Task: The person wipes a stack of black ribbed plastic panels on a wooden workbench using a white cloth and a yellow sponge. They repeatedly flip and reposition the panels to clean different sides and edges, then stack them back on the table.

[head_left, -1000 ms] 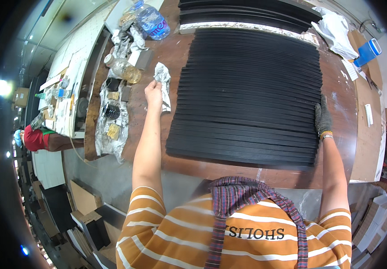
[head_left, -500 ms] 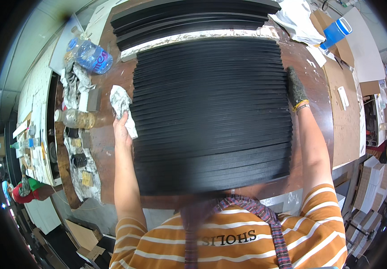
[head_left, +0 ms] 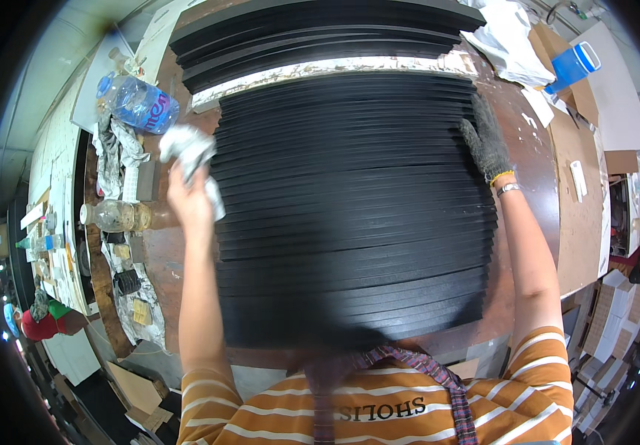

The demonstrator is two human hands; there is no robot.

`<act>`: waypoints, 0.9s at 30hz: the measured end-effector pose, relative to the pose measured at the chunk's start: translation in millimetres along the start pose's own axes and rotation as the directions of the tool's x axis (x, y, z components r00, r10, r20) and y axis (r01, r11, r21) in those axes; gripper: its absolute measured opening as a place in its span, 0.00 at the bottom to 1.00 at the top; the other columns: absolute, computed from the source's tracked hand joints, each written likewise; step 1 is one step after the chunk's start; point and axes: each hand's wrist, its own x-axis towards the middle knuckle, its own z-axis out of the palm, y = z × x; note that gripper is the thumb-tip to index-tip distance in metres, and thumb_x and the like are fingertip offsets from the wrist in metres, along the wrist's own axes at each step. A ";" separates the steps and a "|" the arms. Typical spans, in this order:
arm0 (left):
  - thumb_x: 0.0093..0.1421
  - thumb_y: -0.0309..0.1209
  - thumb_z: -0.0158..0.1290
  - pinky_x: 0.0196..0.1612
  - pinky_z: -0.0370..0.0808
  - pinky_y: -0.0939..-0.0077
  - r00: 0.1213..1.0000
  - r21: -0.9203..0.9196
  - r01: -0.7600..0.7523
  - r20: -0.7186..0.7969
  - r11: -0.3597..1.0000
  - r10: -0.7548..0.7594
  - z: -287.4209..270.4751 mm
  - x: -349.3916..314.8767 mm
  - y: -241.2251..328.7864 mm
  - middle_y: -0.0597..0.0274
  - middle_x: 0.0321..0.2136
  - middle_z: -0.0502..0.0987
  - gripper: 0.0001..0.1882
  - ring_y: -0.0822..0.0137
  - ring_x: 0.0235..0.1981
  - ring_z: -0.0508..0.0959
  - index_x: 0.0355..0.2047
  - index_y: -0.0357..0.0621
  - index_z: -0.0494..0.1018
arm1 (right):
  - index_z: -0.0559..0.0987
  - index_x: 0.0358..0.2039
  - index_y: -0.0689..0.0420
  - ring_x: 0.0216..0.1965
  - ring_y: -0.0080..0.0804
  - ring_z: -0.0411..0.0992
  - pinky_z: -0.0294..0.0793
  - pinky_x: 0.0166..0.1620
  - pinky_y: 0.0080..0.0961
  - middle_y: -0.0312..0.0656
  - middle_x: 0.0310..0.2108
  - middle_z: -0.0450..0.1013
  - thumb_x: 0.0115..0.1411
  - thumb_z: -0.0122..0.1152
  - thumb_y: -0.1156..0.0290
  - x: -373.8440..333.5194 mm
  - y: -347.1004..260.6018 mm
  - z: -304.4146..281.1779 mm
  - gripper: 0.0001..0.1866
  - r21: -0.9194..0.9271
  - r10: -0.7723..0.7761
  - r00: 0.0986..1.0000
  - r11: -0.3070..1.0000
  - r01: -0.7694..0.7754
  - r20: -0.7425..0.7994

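Note:
Black flat strips (head_left: pixel 357 185) lie side by side in a wide panel-like row in front of me. My left hand (head_left: pixel 190 199), bare, grips a crumpled white rag (head_left: pixel 195 152) with dark stains, just off the left ends of the strips; hand and rag are slightly blurred. My right hand (head_left: pixel 487 144) wears a dark grey knitted glove with a yellow cuff. It rests at the right ends of the upper strips, its fingers stretched out and the thumb apart, holding nothing.
More black strips (head_left: pixel 320 33) are stacked beyond a paint-spattered white bar (head_left: pixel 335 68). On the left lie a large clear bottle (head_left: pixel 140 104), a smaller bottle (head_left: pixel 116 215) and stained cloths (head_left: pixel 120 152). A blue jug (head_left: pixel 575 67) and white plastic bag (head_left: pixel 505 41) are at the far right.
My left hand has lifted with the rag and shifted slightly left. My right hand has moved from beside the strips onto their right ends, with its thumb spread.

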 end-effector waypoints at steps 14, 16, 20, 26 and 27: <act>0.68 0.39 0.51 0.70 0.61 0.47 0.582 0.263 -0.742 0.709 0.617 0.398 163.6 24.4 2.1 0.60 0.67 0.66 0.27 0.56 0.66 0.69 0.67 0.49 0.67 | 0.61 0.72 0.53 0.75 0.48 0.48 0.46 0.74 0.45 0.48 0.74 0.54 0.69 0.52 0.47 52.0 -55.0 15.2 0.37 -0.242 -0.109 0.993 0.963 0.119 0.053; 0.65 0.35 0.54 0.64 0.69 0.57 0.726 0.398 -0.653 0.572 0.645 0.382 76.4 51.2 -35.2 0.55 0.65 0.69 0.27 0.54 0.62 0.72 0.65 0.50 0.69 | 0.60 0.72 0.52 0.75 0.48 0.48 0.46 0.74 0.46 0.48 0.74 0.54 0.70 0.51 0.48 51.4 -58.3 13.6 0.35 -0.258 -0.076 0.994 0.962 0.093 0.073; 0.67 0.28 0.48 0.50 0.79 0.56 0.986 0.592 -0.104 0.164 0.799 0.007 -20.5 79.5 -48.7 0.44 0.47 0.82 0.20 0.46 0.46 0.83 0.59 0.40 0.74 | 0.61 0.72 0.52 0.75 0.48 0.49 0.47 0.74 0.45 0.47 0.74 0.55 0.70 0.52 0.47 50.6 -64.7 12.1 0.36 -0.267 -0.080 0.996 0.960 0.088 0.040; 0.68 0.44 0.52 0.62 0.71 0.59 0.590 0.346 -0.770 0.705 0.535 0.393 164.6 53.1 25.7 0.51 0.60 0.75 0.25 0.56 0.56 0.77 0.58 0.41 0.74 | 0.62 0.71 0.54 0.74 0.48 0.50 0.48 0.74 0.45 0.47 0.73 0.55 0.70 0.51 0.48 50.7 -65.4 8.3 0.35 -0.268 -0.087 0.994 0.958 0.100 0.062; 0.67 0.43 0.53 0.67 0.65 0.59 0.515 0.302 -0.845 0.677 0.441 0.526 191.5 42.7 28.4 0.57 0.64 0.72 0.26 0.58 0.63 0.71 0.60 0.42 0.73 | 0.62 0.71 0.54 0.74 0.48 0.50 0.48 0.74 0.45 0.47 0.73 0.55 0.70 0.52 0.48 51.8 -65.5 7.6 0.36 -0.270 -0.087 0.994 0.957 0.102 0.068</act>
